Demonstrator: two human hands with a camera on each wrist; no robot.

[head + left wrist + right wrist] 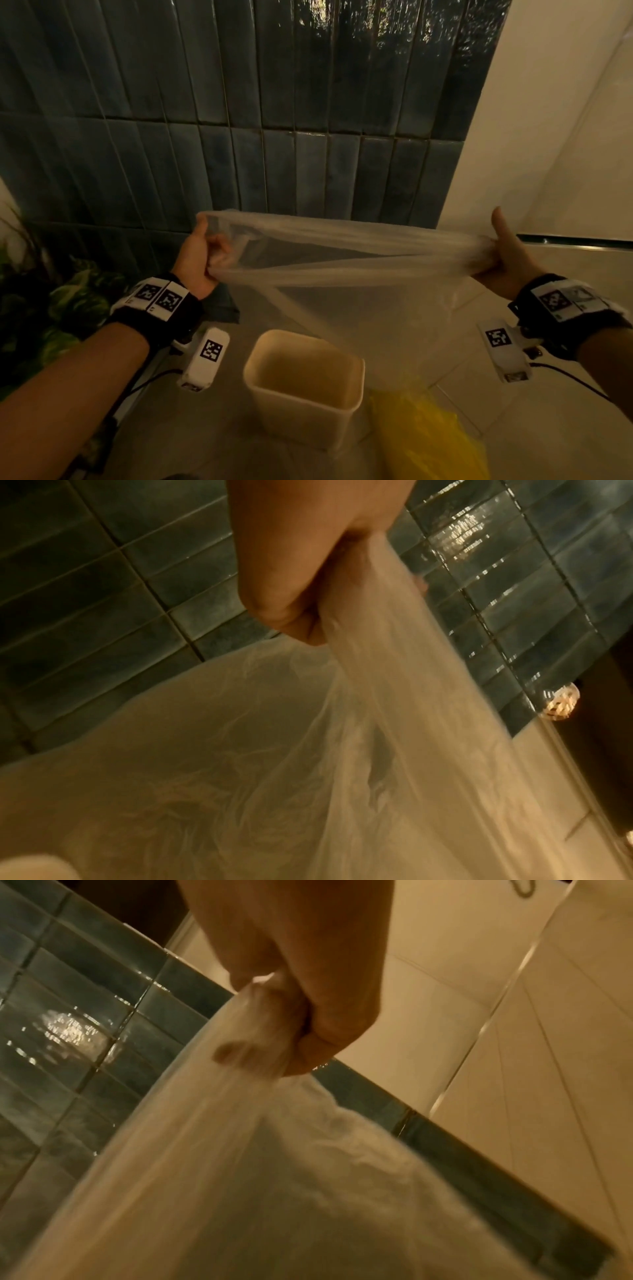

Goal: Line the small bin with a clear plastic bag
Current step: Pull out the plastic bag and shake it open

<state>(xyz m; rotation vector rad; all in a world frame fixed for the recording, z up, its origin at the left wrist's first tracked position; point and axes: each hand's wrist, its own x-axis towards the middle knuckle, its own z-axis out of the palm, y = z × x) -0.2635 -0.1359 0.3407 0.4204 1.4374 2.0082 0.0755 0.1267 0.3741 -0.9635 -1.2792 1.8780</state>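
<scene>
A clear plastic bag [346, 260] is stretched wide between my two hands, its mouth pulled open, the rest hanging down toward the floor. My left hand [202, 255] grips the bag's left rim with curled fingers; the left wrist view shows that fist [301, 588] bunching the clear bag [260, 750]. My right hand [503, 257] grips the right rim, thumb sticking up; the right wrist view shows its fingers [308, 1026] curled round the gathered plastic bag [260, 1164]. The small cream bin [305, 387] stands empty on the floor below the bag, slightly left of its middle.
A yellow plastic bag [424, 431] lies on the tiled floor right of the bin. A dark blue tiled wall [239, 120] rises behind, a cream wall [565, 137] to the right. Green plant leaves [44, 308] fill the left side.
</scene>
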